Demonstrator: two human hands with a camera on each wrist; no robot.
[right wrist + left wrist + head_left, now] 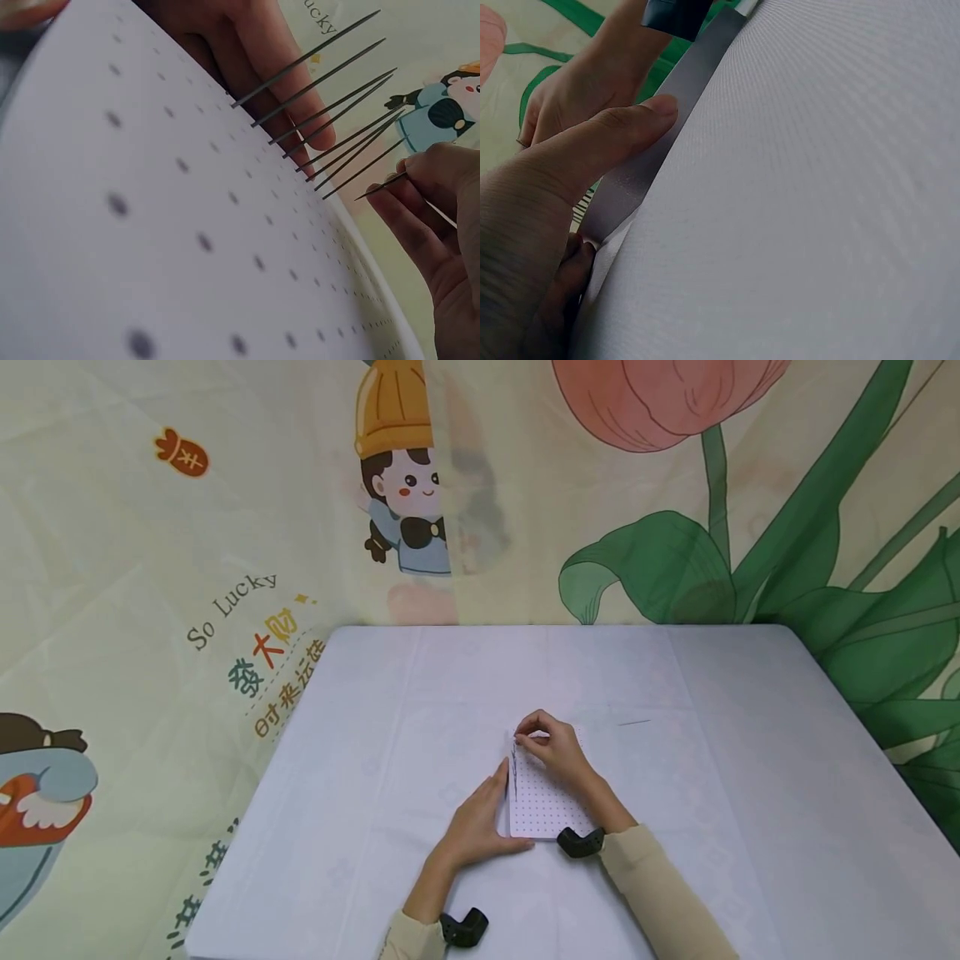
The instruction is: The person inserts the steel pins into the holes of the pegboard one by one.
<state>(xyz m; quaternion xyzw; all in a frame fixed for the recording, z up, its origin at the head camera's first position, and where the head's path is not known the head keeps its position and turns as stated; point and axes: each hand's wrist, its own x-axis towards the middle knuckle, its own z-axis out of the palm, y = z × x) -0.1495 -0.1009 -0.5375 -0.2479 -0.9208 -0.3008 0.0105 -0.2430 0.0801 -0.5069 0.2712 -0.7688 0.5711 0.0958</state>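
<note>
A white board [551, 817] dotted with rows of small holes lies on the table. Along its left edge, several thin dark pins [306, 58] stand in a row of holes. My right hand [558, 750] is over the board's far left corner, pinching another thin pin [384, 184] between thumb and fingertips. That pin's point is close over the board, just past the end of the row. My left hand [474, 827] rests against the board, its straight fingers along the left side. In the left wrist view its thumb [622, 135] presses on the board's near side.
One loose thin pin [634, 722] lies on the white tablecloth [420, 693], to the right of the board and farther back. Behind the table hangs a printed cloth [495, 485] with a flower and cartoon figures. Each wrist wears a black device [465, 928].
</note>
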